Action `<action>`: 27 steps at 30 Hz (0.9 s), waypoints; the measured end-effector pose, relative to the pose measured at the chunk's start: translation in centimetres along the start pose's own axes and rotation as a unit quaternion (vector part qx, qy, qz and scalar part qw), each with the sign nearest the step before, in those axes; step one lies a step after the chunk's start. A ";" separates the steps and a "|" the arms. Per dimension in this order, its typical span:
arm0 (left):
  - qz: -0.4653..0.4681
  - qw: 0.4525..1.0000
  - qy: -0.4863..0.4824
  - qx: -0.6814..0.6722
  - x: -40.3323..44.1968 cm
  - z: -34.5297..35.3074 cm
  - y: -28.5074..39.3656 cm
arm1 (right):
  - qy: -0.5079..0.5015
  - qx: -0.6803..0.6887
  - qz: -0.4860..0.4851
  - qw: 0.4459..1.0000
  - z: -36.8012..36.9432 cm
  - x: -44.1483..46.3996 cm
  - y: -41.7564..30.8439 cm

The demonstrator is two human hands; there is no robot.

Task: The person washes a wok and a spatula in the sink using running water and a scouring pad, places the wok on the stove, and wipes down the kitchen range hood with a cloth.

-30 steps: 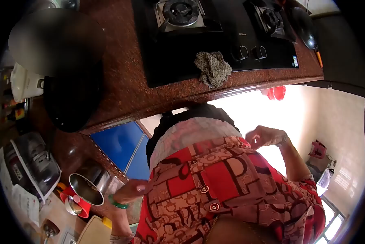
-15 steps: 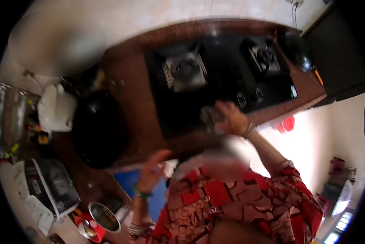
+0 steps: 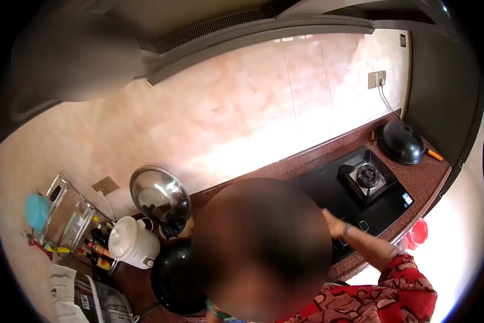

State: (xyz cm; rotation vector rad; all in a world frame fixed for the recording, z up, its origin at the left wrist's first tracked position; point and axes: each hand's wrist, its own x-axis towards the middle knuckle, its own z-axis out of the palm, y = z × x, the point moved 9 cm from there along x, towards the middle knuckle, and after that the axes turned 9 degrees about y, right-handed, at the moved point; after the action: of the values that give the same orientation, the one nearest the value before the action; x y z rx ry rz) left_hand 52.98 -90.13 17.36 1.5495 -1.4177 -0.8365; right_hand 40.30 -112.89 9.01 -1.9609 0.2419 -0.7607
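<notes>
My right hand [image 3: 334, 224] reaches over the front part of the black gas stove [image 3: 320, 185], close to its knobs. Only the back of that hand and the wrist show; a large blurred patch covers the fingers and whatever they may hold. Of my left arm, a sliver of wrist with a green bracelet [image 3: 215, 310] shows at the bottom, beside the black wok [image 3: 174, 280]. The left hand itself is hidden by the blur. One burner [image 3: 368, 175] is visible at the right of the stove.
A lidded black pan [image 3: 403, 142] with orange handles sits at the counter's right end. Left of the stove are a white electric pot [image 3: 131, 245], a steel lid [image 3: 160, 191] against the wall and sauce bottles [image 3: 97, 258]. A range hood [image 3: 263, 37] hangs overhead.
My view has tilted up, bringing the wall and hood into sight. Earlier my left hand was raised with fingers apart and my right hand was at a greyish cloth-like thing on the stove; both are now largely covered.
</notes>
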 end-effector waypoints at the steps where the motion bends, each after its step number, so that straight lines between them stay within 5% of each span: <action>1: 0.015 0.999 0.009 0.029 1.0 -2.0 5.5 | 0.072 0.207 0.167 0.961 -1.6 3.6 -2.4; 3: 0.159 0.931 0.245 0.218 2.3 -10.9 9.5 | 0.166 0.202 0.111 0.959 -6.4 9.6 -8.8; 4: 0.254 0.908 0.331 0.032 2.0 -15.1 11.3 | 0.211 0.195 0.082 0.954 -8.7 12.4 -12.0; 6: 0.324 0.821 0.468 -0.051 1.9 -21.4 19.0 | 0.273 0.229 -0.054 0.933 -12.8 18.4 -17.6; 10: 0.417 0.726 0.546 0.018 2.8 -28.6 27.6 | 0.392 0.247 -0.214 0.860 -20.0 29.1 -24.9; 13: 0.487 0.712 0.493 0.115 3.9 -31.9 31.1 | 0.581 0.113 -0.297 0.749 -23.5 33.5 -27.7; 17: 0.546 0.646 0.500 0.186 4.0 -29.3 33.7 | 0.626 -0.100 -0.425 0.646 -20.1 40.0 -28.6; 20: 0.556 0.677 0.462 0.137 4.5 -29.4 33.1 | 0.532 0.018 -0.465 0.707 -16.7 42.5 -27.9; 22: 0.543 0.681 0.466 0.159 4.5 -28.6 33.5 | 0.537 -0.375 -0.347 0.671 -10.2 38.9 -32.1; 23: 0.536 0.681 0.467 0.173 4.6 -28.5 33.5 | 0.536 -0.378 -0.346 0.671 -9.4 37.8 -32.7; 25: 0.541 0.684 0.455 0.180 4.7 -28.5 33.5 | 0.382 -0.451 -0.374 0.715 -5.9 38.8 -33.4; 27: 0.552 0.686 0.441 0.176 4.6 -28.5 33.5 | 0.377 -0.492 -0.375 0.690 -5.9 38.4 -33.8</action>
State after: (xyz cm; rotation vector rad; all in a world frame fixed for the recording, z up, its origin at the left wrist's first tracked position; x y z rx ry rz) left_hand 65.24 -90.18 59.83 0.7713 -1.3863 0.8720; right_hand 61.89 -118.26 55.47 -2.6235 0.3839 -2.3945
